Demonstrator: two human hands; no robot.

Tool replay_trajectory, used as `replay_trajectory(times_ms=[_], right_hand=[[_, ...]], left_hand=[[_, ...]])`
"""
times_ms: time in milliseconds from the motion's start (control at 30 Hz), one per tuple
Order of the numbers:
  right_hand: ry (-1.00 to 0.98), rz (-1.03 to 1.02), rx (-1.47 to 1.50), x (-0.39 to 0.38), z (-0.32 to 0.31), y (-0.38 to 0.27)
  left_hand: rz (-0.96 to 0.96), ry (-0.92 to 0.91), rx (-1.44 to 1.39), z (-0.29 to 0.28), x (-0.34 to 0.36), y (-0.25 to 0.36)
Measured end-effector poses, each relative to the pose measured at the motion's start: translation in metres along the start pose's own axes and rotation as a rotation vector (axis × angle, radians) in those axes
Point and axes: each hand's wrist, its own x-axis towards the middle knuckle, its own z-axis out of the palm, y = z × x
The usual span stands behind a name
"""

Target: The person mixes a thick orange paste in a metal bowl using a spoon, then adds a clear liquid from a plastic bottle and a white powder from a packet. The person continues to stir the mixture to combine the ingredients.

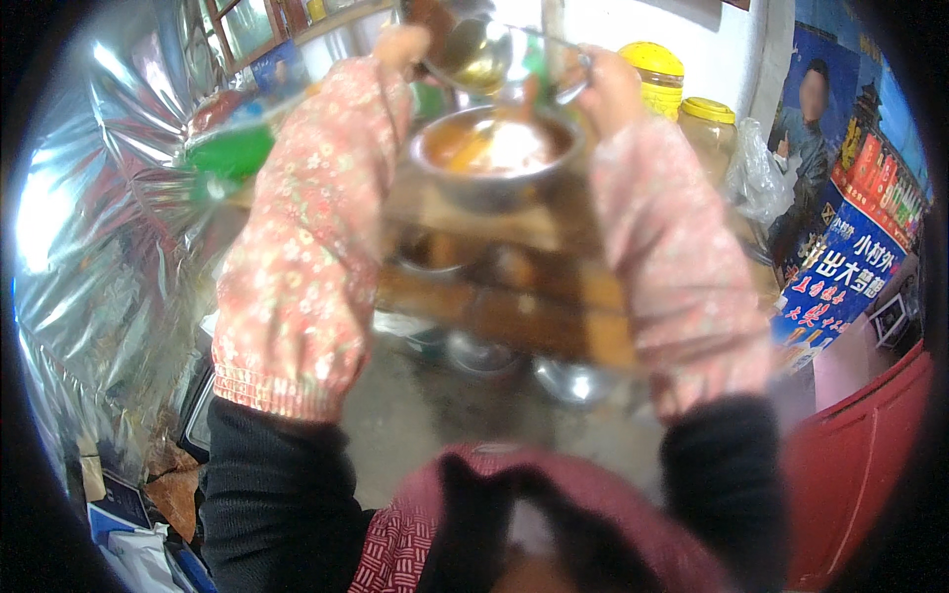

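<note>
At the top, a shiny metal bowl (pixel 476 61) is lifted above the table, yellowish inside or by reflection and smeared by motion. My left hand (pixel 403 47) closes on its left edge. To its right my right hand (pixel 611 91) is closed; a thin dark bar and a bright metal piece (pixel 570 93) meet its fingers, but I cannot tell whether they belong to the bowl. Directly below the raised bowl stands a wider metal basin (pixel 435 166), with orange and white glare in it. Pink floral sleeve covers wrap both forearms.
The basin stands on a brown wooden surface (pixel 524 304). Lower metal bowls (pixel 573 380) sit nearer me. Yellow-lidded jars (pixel 708 117) and a clear plastic bag (pixel 759 178) are at right, beside posters. Silvery sheeting (pixel 109 227) hangs left, near a green object (pixel 229 151). A red panel (pixel 860 465) stands lower right.
</note>
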Motion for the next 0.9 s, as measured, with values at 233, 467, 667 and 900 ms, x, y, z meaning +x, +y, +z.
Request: replay_trajectory(times_ms=[233, 467, 667, 900], right_hand=[[0.033, -0.025, -0.021, -0.013, 0.002, 0.001], [0.056, -0.045, -0.029, -0.012, -0.005, 0.005], [-0.014, -0.015, 0.029, -0.025, 0.01, 0.011], [-0.156, -0.053, -0.245, -0.007, -0.011, 0.022]], left_hand=[[-0.052, -0.04, 0.125, 0.002, -0.016, 0.027], [0.188, -0.12, 0.362, -0.02, 0.063, -0.03], [0.311, -0.186, 0.602, -0.055, 0.102, -0.069], [0.235, -0.112, 0.499, -0.035, 0.073, -0.047]])
